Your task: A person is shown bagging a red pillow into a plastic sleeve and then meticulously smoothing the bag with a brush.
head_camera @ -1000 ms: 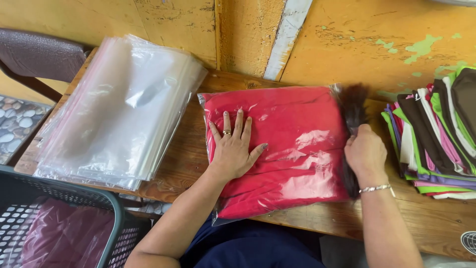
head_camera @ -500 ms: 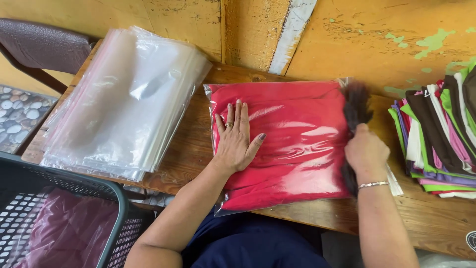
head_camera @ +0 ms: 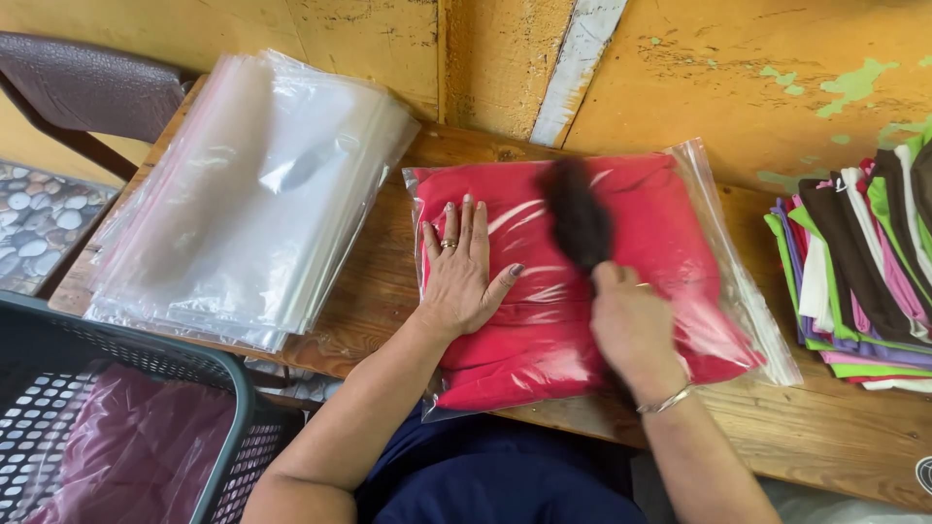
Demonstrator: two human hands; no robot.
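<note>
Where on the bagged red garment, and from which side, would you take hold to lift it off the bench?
Probably at the bagged red garment's loose clear flap on its right edge, coming from the right. That part is flat, empty plastic with no hand on it; the left hand presses the left half and the right hand with the dark brush covers the middle.

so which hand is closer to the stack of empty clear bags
Left. The left hand lies flat on the bagged red garment, just beside the stack of clear bags. The right hand holds a dark brush farther off.
</note>
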